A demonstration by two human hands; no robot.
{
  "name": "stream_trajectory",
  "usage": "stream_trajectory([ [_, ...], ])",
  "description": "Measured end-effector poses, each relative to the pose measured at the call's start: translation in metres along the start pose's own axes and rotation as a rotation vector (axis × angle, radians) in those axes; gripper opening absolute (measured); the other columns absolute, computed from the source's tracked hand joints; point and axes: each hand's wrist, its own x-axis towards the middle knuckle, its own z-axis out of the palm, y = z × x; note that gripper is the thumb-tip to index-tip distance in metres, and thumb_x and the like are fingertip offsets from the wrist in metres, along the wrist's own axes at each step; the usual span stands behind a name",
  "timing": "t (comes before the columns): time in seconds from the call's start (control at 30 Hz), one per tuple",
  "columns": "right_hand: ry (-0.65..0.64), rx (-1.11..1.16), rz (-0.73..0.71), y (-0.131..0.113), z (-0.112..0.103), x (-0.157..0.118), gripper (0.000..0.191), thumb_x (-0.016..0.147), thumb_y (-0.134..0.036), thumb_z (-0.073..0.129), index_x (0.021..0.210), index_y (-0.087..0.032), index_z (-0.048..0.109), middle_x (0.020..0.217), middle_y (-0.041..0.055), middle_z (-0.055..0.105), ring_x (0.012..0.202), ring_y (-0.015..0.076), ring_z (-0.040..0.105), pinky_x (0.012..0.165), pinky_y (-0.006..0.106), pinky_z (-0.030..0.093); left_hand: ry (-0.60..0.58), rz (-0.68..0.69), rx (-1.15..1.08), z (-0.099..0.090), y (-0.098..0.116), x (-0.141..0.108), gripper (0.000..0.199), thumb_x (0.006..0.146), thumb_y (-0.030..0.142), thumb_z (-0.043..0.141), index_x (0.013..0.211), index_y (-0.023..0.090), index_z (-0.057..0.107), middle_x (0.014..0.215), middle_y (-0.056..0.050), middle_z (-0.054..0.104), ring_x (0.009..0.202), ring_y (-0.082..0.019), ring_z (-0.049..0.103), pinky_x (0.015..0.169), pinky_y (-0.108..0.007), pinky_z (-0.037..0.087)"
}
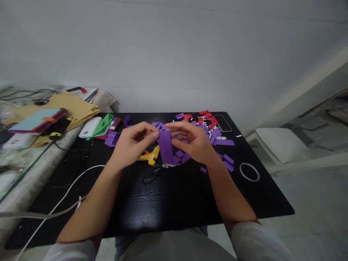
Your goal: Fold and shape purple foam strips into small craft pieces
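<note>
Between my hands hangs a long purple foam strip [166,146], tilted, with a line running down its length. My left hand [137,141] pinches its upper left edge between thumb and fingers. My right hand [191,139] grips the strip's right edge, the thumb lower than the fingers. Just below my left hand lies a yellow glue gun [150,156] with a small light on it. Black-handled scissors [152,175] rest on the table under the strip's lower end. Several cut purple pieces [181,156] lie behind and beside the strip, partly hidden by my right hand.
Red scraps [208,117] and white bits lie at the back right of the black table [163,206]. A pale ring [249,172] sits near the right edge. Green sheets [104,125] and a white device [90,127] stand back left. A white cable [73,184] crosses the left side.
</note>
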Motion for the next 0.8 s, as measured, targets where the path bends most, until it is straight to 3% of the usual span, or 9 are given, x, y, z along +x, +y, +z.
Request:
stream_trajectory([
  [0.2, 0.07, -0.046, -0.04, 0.001, 0.005, 0.001, 0.02, 0.091, -0.025, 0.077, 0.111, -0.026, 0.078, 0.11, 0.0029, 0.079, 0.099, 0.0179, 0.076, 0.093, 0.035, 0.062, -0.055, -0.067, -0.065, 0.003, 0.001, -0.002, 0.019, 0.092, 0.039, 0.077, 0.093, 0.02, 0.076, 0.08, -0.003, 0.073, 0.067, -0.014, 0.067, 0.061, -0.025, 0.056],
  [0.4, 0.152, -0.007, -0.094, 0.001, 0.011, 0.002, 0.011, 0.093, -0.028, 0.077, 0.104, -0.025, 0.077, 0.102, 0.0024, 0.079, 0.095, 0.0155, 0.076, 0.089, 0.031, 0.062, -0.067, -0.055, -0.055, 0.004, 0.004, 0.0, 0.018, 0.093, 0.037, 0.075, 0.097, 0.019, 0.077, 0.08, -0.003, 0.075, 0.067, -0.013, 0.067, 0.06, -0.023, 0.055],
  [0.6, 0.307, 0.035, 0.017, 0.002, 0.013, 0.007, 0.027, 0.078, -0.043, 0.09, 0.089, -0.023, 0.075, 0.084, 0.001, 0.076, 0.08, 0.0177, 0.074, 0.075, 0.033, 0.065, -0.002, 0.015, -0.092, 0.005, 0.0, 0.001, 0.019, 0.09, 0.03, 0.077, 0.105, 0.019, 0.076, 0.092, -0.005, 0.078, 0.081, -0.016, 0.072, 0.074, -0.027, 0.061],
  [0.8, 0.298, 0.075, 0.059, 0.002, 0.017, 0.008, 0.025, 0.076, -0.039, 0.092, 0.086, -0.023, 0.075, 0.082, 0.0004, 0.076, 0.079, 0.017, 0.073, 0.076, 0.033, 0.064, 0.0, 0.031, -0.185, 0.012, -0.004, 0.002, 0.019, 0.089, 0.025, 0.079, 0.106, 0.02, 0.072, 0.091, -0.002, 0.075, 0.077, -0.013, 0.069, 0.07, -0.024, 0.057],
])
